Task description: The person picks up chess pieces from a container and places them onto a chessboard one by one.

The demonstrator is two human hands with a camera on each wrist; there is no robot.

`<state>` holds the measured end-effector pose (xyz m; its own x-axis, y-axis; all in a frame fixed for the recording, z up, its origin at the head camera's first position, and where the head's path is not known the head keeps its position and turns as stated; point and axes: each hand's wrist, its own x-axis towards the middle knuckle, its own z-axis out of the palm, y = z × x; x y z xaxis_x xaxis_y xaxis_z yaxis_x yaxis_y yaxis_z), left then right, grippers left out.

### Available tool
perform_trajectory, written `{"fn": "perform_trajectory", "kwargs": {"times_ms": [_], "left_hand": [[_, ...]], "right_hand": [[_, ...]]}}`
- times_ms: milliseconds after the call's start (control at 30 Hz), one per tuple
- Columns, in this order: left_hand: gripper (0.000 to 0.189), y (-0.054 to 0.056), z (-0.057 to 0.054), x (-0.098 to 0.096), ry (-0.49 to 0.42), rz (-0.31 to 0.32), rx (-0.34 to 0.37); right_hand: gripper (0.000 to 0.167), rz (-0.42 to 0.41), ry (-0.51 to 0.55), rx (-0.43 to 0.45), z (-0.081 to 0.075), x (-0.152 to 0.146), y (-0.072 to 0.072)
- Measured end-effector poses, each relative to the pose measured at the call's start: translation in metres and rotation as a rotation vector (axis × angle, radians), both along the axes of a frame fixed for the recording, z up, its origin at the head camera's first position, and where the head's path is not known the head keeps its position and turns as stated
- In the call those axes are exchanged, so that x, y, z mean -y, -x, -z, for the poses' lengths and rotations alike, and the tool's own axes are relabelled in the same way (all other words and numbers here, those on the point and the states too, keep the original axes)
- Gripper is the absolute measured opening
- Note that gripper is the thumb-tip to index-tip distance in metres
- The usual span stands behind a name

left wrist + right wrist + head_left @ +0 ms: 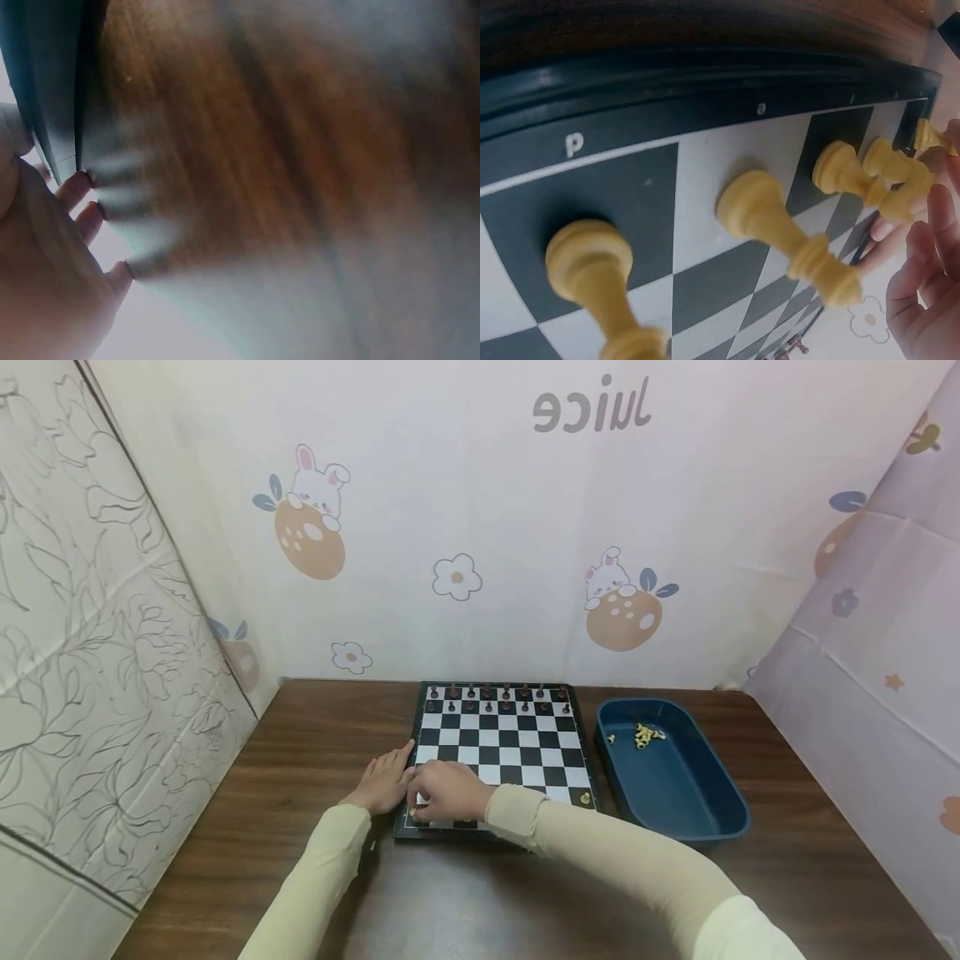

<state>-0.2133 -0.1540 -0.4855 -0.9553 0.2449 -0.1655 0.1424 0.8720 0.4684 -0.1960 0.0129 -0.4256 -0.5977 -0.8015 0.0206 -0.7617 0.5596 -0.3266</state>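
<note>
A black-and-white chessboard (517, 752) lies on a brown wooden table (300, 860). Dark pieces (495, 697) fill its two far rows. My right hand (431, 797) is curled over the board's near-left corner. In the right wrist view several yellow pieces (772, 221) stand along the near row of the board (630, 187), and the right hand (922, 262) at the frame's right edge pinches a small yellow piece (928, 137). My left hand (384, 783) lies flat on the table, fingers straight against the board's left edge. The left wrist view is blurred and shows only the fingers (75, 187).
A dark blue tray (675, 785) stands right of the board with several yellow pieces (647, 736) at its far end. One yellow piece (585, 797) stands at the board's near-right corner. Cloth walls with cartoon prints close the table in on three sides.
</note>
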Motion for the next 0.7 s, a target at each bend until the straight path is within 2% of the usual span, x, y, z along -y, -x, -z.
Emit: {"fn": "perform_trajectory", "kwargs": {"times_ms": [200,367,567,700], "left_hand": [[0.055,-0.001,-0.001,0.0,0.005,0.008,-0.002],[0.055,0.001,-0.002,0.0,0.007,0.034,-0.031],[0.055,0.001,-0.003,0.0,-0.006,0.027,-0.035],[0.056,0.0,-0.003,0.001,0.005,0.014,-0.02]], "right_hand": [[0.006,0.002,-0.038,-0.019,0.004,0.002,0.003],[0.009,0.015,-0.069,-0.04,0.002,-0.002,0.006],[0.015,0.036,-0.061,-0.017,-0.012,-0.016,0.006],[0.02,0.049,-0.068,-0.029,-0.027,-0.043,0.005]]}}
